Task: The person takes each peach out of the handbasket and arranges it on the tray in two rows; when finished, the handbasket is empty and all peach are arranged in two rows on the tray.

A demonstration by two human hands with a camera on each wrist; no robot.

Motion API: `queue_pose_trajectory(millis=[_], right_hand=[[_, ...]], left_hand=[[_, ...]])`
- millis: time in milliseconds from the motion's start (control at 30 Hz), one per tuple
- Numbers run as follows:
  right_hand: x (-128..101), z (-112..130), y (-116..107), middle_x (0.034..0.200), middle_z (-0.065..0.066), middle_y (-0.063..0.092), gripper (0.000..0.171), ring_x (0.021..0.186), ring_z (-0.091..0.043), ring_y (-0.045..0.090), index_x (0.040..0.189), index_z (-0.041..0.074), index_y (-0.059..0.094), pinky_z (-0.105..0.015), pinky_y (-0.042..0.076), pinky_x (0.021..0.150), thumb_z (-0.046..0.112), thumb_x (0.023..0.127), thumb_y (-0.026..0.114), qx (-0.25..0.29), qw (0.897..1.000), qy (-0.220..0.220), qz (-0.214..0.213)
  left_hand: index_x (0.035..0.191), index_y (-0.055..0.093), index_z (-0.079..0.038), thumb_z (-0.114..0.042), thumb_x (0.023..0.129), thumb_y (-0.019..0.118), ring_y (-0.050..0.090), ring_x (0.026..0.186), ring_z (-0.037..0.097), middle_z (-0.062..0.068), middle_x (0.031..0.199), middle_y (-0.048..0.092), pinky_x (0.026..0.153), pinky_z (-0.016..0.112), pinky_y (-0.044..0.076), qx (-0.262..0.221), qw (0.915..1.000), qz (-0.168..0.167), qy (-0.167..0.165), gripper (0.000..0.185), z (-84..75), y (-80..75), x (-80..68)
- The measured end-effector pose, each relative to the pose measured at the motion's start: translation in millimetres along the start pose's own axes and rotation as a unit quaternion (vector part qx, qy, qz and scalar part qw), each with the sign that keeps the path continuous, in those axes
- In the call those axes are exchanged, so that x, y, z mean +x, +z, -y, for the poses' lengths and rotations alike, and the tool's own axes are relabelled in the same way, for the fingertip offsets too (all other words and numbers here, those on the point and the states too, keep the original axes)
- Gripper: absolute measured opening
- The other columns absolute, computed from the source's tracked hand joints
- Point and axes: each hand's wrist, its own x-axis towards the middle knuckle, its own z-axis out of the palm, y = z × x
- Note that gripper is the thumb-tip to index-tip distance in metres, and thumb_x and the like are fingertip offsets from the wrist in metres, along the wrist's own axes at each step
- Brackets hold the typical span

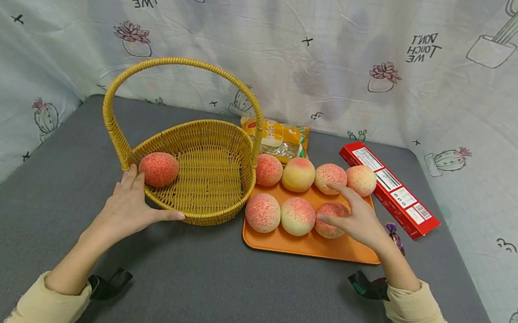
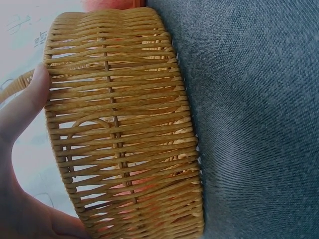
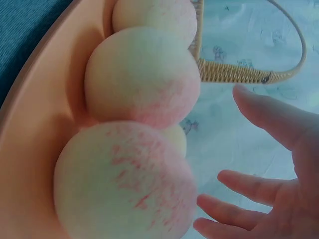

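My left hand (image 1: 128, 208) rests on the left front rim of a yellow wicker basket (image 1: 210, 177), thumb and fingers spread wide. In the left wrist view, the thumb lies on the rim of the woven side (image 2: 124, 124). One red peach (image 1: 158, 169) sits inside the basket at its left, near those fingertips. My right hand (image 1: 359, 219) is held over the right part of an orange tray (image 1: 316, 247), fingers apart around a front-row peach (image 1: 331, 211). The right wrist view shows this hand (image 3: 279, 189) beside a pale, pink-flecked peach (image 3: 124, 184), with nothing held.
Several more peaches stand on the tray in two rows, among them a yellow one (image 1: 298, 175). Behind the tray lies an orange food packet (image 1: 275, 139). A long red box (image 1: 389, 188) and a purple-wrapped candy (image 1: 394, 235) lie to the right on the grey tabletop (image 1: 236, 290).
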Motion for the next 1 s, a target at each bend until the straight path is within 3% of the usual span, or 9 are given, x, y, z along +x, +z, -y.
queue_pose_trajectory(millis=[400, 467, 533, 600, 633, 700, 767, 833, 1000], right_hand=[[6, 32, 15, 0.137, -0.019, 0.054, 0.063, 0.128, -0.033, 0.047, 0.136, -0.001, 0.052, -0.052, 0.036, 0.105, 0.018, 0.083, 0.079, 0.009, 0.995, -0.089, -0.039], [8, 36, 19, 0.135, -0.017, 0.056, 0.062, 0.106, -0.03, 0.059, 0.136, 0.0, 0.053, -0.047, 0.041, 0.098, 0.019, 0.083, 0.079, 0.004, 0.995, -0.097, -0.038], [10, 40, 22, 0.132, -0.015, 0.058, 0.062, 0.081, -0.026, 0.061, 0.136, 0.002, 0.054, -0.042, 0.045, 0.087, 0.02, 0.082, 0.08, -0.002, 0.994, -0.102, -0.033], [13, 44, 23, 0.131, -0.013, 0.059, 0.062, 0.076, -0.022, 0.059, 0.136, 0.004, 0.055, -0.041, 0.046, 0.083, 0.022, 0.082, 0.08, -0.013, 0.994, -0.109, -0.023], [14, 46, 24, 0.131, -0.012, 0.06, 0.062, 0.076, -0.022, 0.059, 0.136, 0.004, 0.055, -0.041, 0.046, 0.082, 0.023, 0.082, 0.08, -0.014, 0.994, -0.111, -0.015], [16, 51, 25, 0.131, -0.011, 0.06, 0.062, 0.096, -0.025, 0.063, 0.135, 0.004, 0.056, -0.044, 0.047, 0.088, 0.024, 0.082, 0.08, -0.014, 0.993, -0.118, -0.001], [18, 57, 27, 0.132, -0.01, 0.06, 0.062, 0.115, -0.025, 0.057, 0.135, 0.004, 0.057, -0.047, 0.045, 0.095, 0.024, 0.082, 0.08, -0.012, 0.992, -0.127, 0.014], [20, 64, 28, 0.131, -0.009, 0.061, 0.062, 0.107, -0.027, 0.06, 0.135, 0.003, 0.056, -0.046, 0.047, 0.091, 0.022, 0.081, 0.08, -0.005, 0.99, -0.138, 0.026], [32, 86, 36, 0.131, -0.011, 0.06, 0.06, 0.108, -0.027, 0.059, 0.134, -0.001, 0.056, -0.043, 0.046, 0.093, 0.017, 0.081, 0.08, -0.015, 0.98, -0.192, 0.047]], left_hand=[[0.148, -0.003, 0.016, -0.065, 0.07, 0.077, 0.002, 0.135, 0.063, 0.04, 0.152, -0.009, 0.103, 0.073, 0.014, -0.002, 1.0, -0.001, -0.005, 0.137, -0.2, -0.7, -2.2], [0.147, -0.003, 0.016, -0.065, 0.07, 0.077, 0.001, 0.135, 0.063, 0.04, 0.152, -0.01, 0.103, 0.073, 0.014, -0.004, 1.0, 0.002, -0.006, 0.137, -0.5, -0.6, -2.8], [0.147, -0.003, 0.016, -0.065, 0.07, 0.077, 0.001, 0.135, 0.063, 0.04, 0.151, -0.01, 0.103, 0.073, 0.014, -0.005, 1.0, 0.003, -0.006, 0.137, -0.8, -0.4, -3.3], [0.147, -0.002, 0.017, -0.064, 0.07, 0.077, 0.001, 0.135, 0.063, 0.04, 0.151, -0.009, 0.103, 0.073, 0.014, -0.005, 1.0, 0.003, -0.006, 0.137, -1.7, -0.8, -3.3], [0.147, -0.003, 0.017, -0.064, 0.07, 0.077, 0.002, 0.135, 0.063, 0.041, 0.151, -0.009, 0.103, 0.073, 0.014, -0.006, 1.0, 0.003, -0.005, 0.137, -1.9, -0.8, -3.1], [0.147, -0.003, 0.017, -0.063, 0.07, 0.077, 0.002, 0.134, 0.063, 0.041, 0.151, -0.008, 0.103, 0.073, 0.014, -0.005, 1.0, 0.001, -0.004, 0.137, -2.2, -1.0, -2.9], [0.147, -0.003, 0.016, -0.063, 0.07, 0.077, 0.002, 0.134, 0.064, 0.041, 0.151, -0.008, 0.103, 0.073, 0.014, -0.005, 1.0, 0.0, -0.004, 0.137, -2.4, -1.3, -2.3], [0.147, -0.003, 0.016, -0.063, 0.07, 0.078, 0.003, 0.134, 0.063, 0.04, 0.152, -0.007, 0.103, 0.073, 0.014, -0.005, 1.0, -0.001, -0.004, 0.137, -2.8, -1.5, -1.5], [0.148, -0.001, 0.016, -0.064, 0.069, 0.078, 0.006, 0.134, 0.064, 0.041, 0.152, -0.006, 0.101, 0.074, 0.017, 0.0, 1.0, -0.003, -0.009, 0.137, -2.9, -1.8, -0.4]])
